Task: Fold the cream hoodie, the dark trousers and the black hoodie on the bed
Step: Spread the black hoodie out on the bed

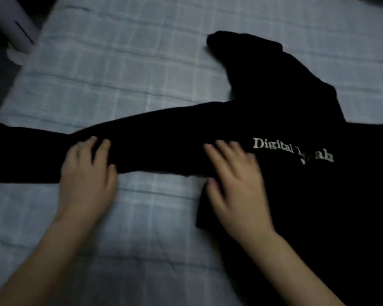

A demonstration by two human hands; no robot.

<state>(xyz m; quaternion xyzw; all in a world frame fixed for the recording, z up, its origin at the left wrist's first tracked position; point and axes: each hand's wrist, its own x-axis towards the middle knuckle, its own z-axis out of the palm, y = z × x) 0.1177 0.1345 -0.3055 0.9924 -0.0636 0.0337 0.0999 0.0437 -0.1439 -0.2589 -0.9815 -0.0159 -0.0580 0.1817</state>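
Palms down on black hoodie (274,118)

My left hand (86,173) lies flat, fingers straight, on the sleeve (164,146). My right hand (237,182) presses flat, fingers spread, beside the white lettering (292,151). The black hoodie lies spread on the checked bed (119,74), hood (252,58) farthest.

This is a bedroom in a home: a bed (142,85) with a pale blue checked sheet lies under the left hand (87,175) and right hand (239,186), and a hoodie (296,111) is spread on it beneath their fingers. Well beyond the left hand, off the bed's edge, stands a blurred white thing (11,23).
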